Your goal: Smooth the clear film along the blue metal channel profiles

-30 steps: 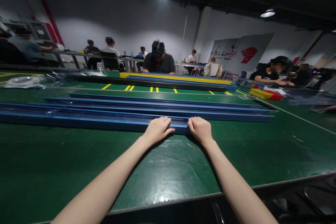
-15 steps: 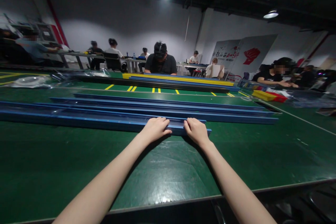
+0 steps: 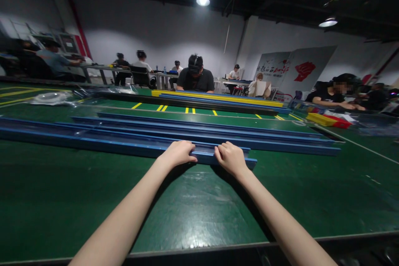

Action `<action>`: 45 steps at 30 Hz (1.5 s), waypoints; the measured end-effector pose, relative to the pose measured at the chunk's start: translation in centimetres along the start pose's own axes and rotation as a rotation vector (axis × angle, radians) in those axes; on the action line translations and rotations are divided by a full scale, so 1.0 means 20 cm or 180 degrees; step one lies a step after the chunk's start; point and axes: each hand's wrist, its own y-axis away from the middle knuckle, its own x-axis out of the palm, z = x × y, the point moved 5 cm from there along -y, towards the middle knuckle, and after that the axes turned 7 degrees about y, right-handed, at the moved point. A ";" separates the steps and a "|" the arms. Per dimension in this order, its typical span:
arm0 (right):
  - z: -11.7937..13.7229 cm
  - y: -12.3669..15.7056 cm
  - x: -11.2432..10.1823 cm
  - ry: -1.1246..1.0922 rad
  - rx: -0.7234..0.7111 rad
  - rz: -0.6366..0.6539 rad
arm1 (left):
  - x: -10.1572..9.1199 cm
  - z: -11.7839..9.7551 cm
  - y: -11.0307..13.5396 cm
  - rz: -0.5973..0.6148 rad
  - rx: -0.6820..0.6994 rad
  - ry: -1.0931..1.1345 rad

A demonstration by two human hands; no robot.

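Observation:
A long blue channel rail (image 3: 102, 144) lies across the green table (image 3: 199, 212), running from the far left to an end just right of my hands. My left hand (image 3: 177, 153) curls its fingers over the rail's near edge. A short gap to the right, my right hand (image 3: 230, 158) grips the same edge close to the rail's right end. Behind it lie more blue rails (image 3: 218, 135), side by side and reaching further right.
Yellow and blue rails (image 3: 218, 97) lie at the table's far side, where a person in a black shirt (image 3: 195, 78) sits. Clear plastic wrap (image 3: 50, 98) lies far left. Red and yellow pieces (image 3: 327, 119) sit far right, near another seated person (image 3: 333, 94). Other people work at rear tables.
The near blue rail has slid to the right under my hands, so its right end now shows past my right hand. The view has tilted slightly.

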 end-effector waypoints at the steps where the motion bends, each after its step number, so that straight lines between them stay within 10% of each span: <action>1: 0.02 -0.01 0.00 -0.0001 0.0031 0.0036 | 0.00 0.00 0.00 0.0004 0.0000 0.0013; 45: -0.26 0.08 0.09 -0.0148 0.0666 -0.0177 | 0.06 -0.12 0.02 -0.0526 0.0663 0.0014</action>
